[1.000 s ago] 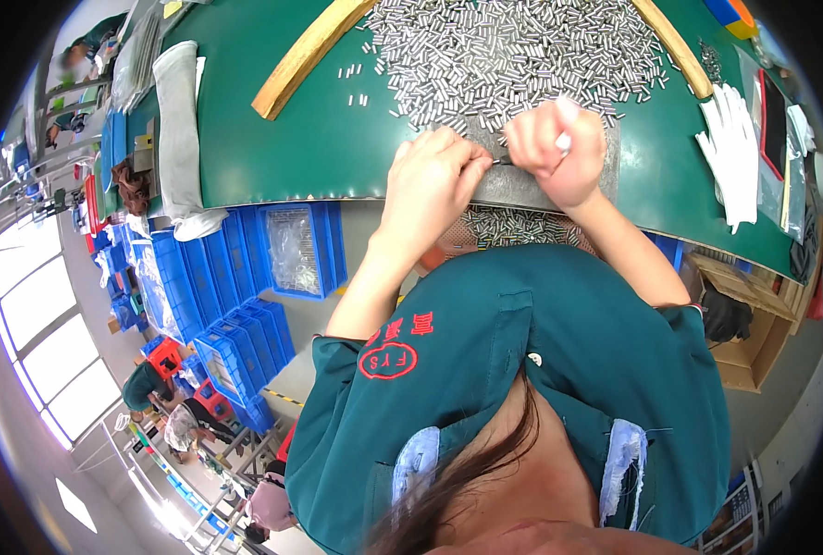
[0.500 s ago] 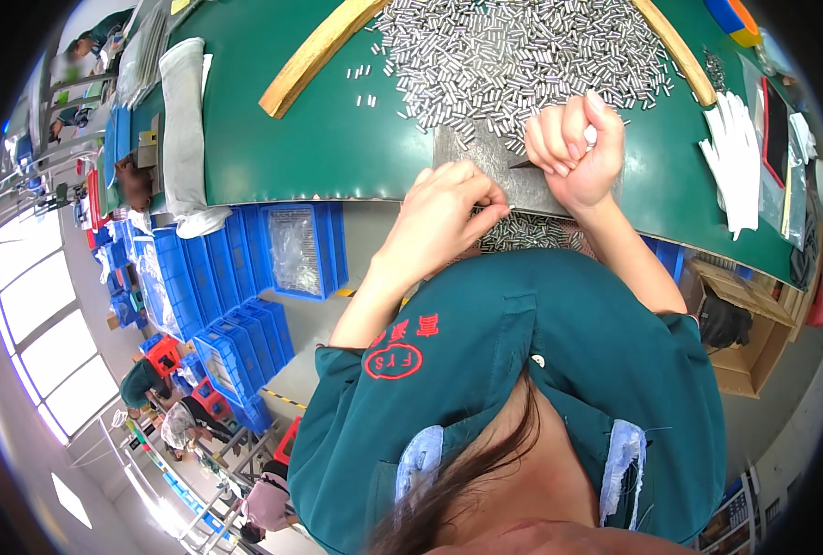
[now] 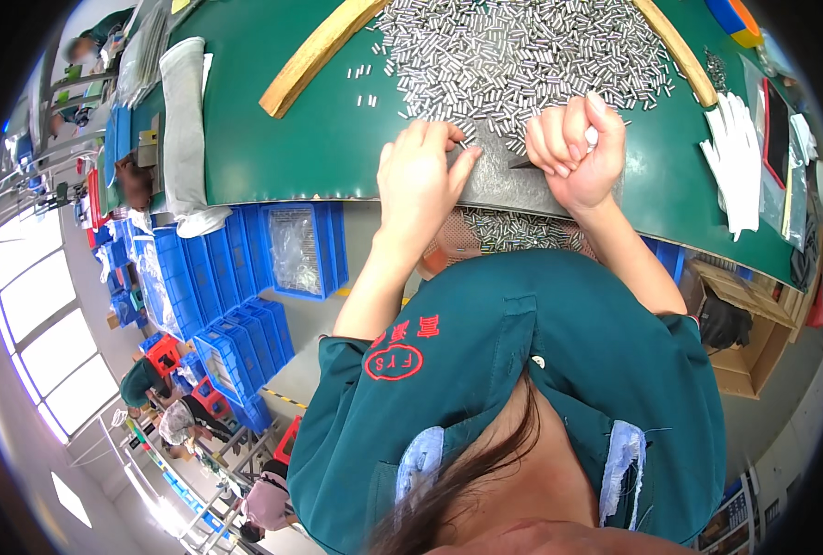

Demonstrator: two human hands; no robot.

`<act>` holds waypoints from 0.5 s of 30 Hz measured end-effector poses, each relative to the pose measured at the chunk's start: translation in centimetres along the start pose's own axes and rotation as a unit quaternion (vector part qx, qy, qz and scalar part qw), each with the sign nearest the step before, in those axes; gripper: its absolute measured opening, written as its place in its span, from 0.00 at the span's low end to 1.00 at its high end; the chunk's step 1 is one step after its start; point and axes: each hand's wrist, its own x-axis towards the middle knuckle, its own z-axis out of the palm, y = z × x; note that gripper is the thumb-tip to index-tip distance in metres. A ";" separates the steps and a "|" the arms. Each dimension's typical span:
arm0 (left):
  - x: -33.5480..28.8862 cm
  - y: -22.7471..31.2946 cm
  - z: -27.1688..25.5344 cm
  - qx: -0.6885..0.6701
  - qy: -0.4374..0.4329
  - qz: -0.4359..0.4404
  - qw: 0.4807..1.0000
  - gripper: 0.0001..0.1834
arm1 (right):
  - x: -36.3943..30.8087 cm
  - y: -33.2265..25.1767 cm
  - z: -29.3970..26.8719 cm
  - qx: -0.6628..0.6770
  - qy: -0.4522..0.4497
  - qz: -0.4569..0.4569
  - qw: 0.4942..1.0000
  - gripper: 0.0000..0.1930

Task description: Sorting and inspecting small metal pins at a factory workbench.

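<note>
From my remote seat, the left wooden strip (image 3: 323, 55) comes first; then the left hand (image 3: 419, 176), thumb and forefinger parted at the near edge of the heap of metal pins (image 3: 522, 55) (I can't tell whether they touch one). Fumbled there, a pin could roll off the grey plate (image 3: 495, 185) toward the pink perforated container (image 3: 452, 237) below. The right hand (image 3: 573, 153) is curled round a dark-tipped tool (image 3: 519, 166) pointing left; I'd worry about careless closing of the hands pricking the left fingers.
</note>
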 end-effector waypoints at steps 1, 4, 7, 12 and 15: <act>-0.1 0.2 0.3 0.000 0.000 0.000 1.000 0.07 | 0.0 0.0 0.0 -0.002 -0.003 0.000 1.000 0.24; -0.2 0.7 0.7 -0.018 -0.019 0.039 0.999 0.06 | -0.1 0.0 0.1 0.006 -0.002 -0.003 1.000 0.24; -0.2 1.3 0.5 -0.054 -0.055 0.081 0.994 0.06 | -0.1 0.0 -0.3 0.007 -0.003 -0.010 1.000 0.24; -0.2 1.5 0.5 -0.058 -0.060 0.069 0.994 0.06 | -0.1 -0.1 -0.2 0.010 -0.009 -0.021 1.000 0.24; -0.3 1.4 0.7 -0.060 -0.052 0.072 0.994 0.06 | -0.1 0.1 0.0 -0.013 -0.011 -0.016 1.000 0.24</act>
